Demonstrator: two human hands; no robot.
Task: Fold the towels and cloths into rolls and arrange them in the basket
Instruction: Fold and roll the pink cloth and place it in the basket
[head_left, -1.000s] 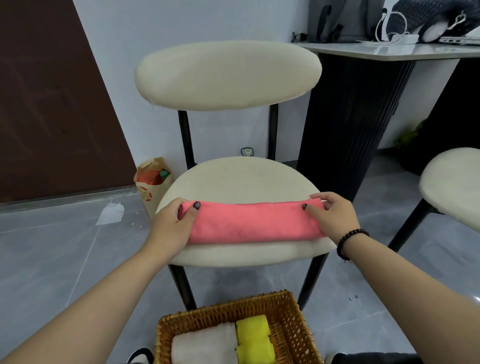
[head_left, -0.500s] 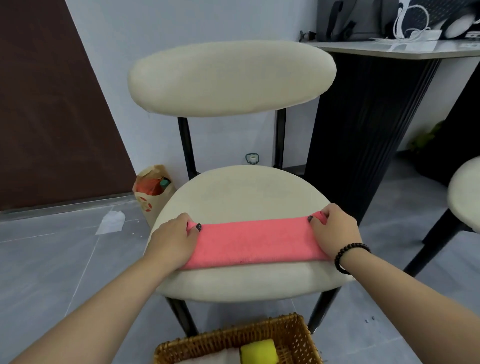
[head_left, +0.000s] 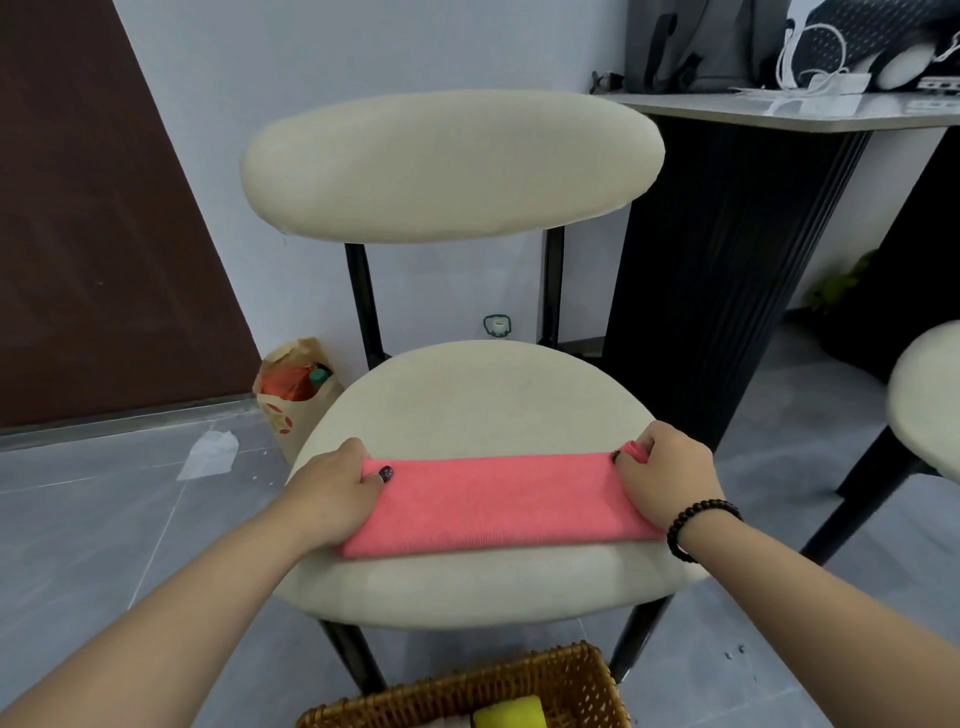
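**Pink cloth stretched flat across chair seat**

A long, folded coral-pink cloth (head_left: 498, 501) lies as a flat band across the front half of a cream upholstered chair seat (head_left: 483, 405), held at both ends. The left hand (head_left: 332, 488) covers the cloth's left end with its fingers (head_left: 358, 454) curled over the far edge and the thumb (dark-polished nail) pressed flat on top of the fabric. The right hand (head_left: 662, 475), a dark beaded bracelet (head_left: 696, 525) on its wrist, rests on the right end, its curled fingers (head_left: 660, 441) pinching up a small bunched corner of the cloth at the far edge. On the grey tiled floor below the seat stands a woven wicker basket (head_left: 571, 686), cut off by the lower edge of the view, with a yellow rolled cloth (head_left: 506, 714) inside it. A brown paper bag (head_left: 291, 405) leans against the wall beside the chair.
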